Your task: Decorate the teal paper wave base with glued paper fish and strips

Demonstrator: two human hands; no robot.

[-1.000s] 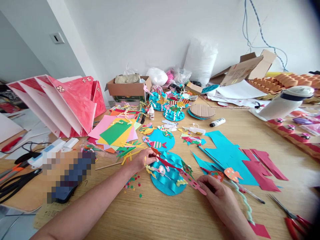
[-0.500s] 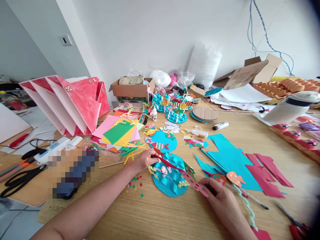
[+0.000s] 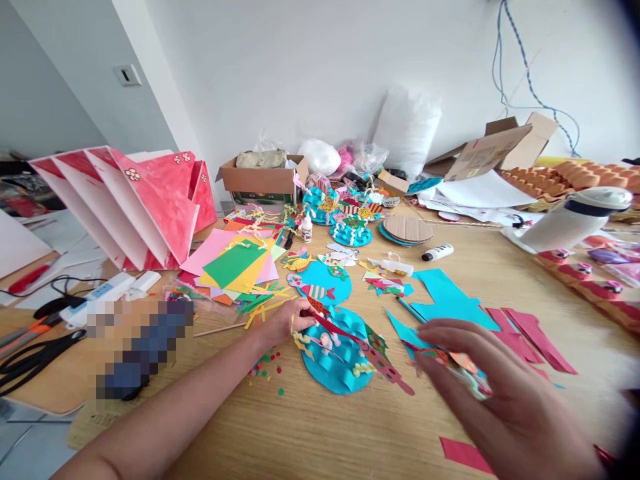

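Observation:
My left hand is closed, pinching the upper end of a long red and pink paper strip. The strip lies across a blue paper disc with folded waves and small paper shapes on it. My right hand hovers blurred above the table to the right of the disc. Its fingers are stretched out and nothing is gripped in them. Under its fingertips lie an orange paper fish and a pale green cord. The lower end of the strip rests free on the wood.
A cut blue sheet and magenta scraps lie to the right. A stack of coloured paper, a glue bottle and more decorated discs sit behind. A red folded board and black scissors are at the left.
My right hand has let go of the lower end of the strip and risen to the right over the orange fish. My left hand has kept its pinch in place.

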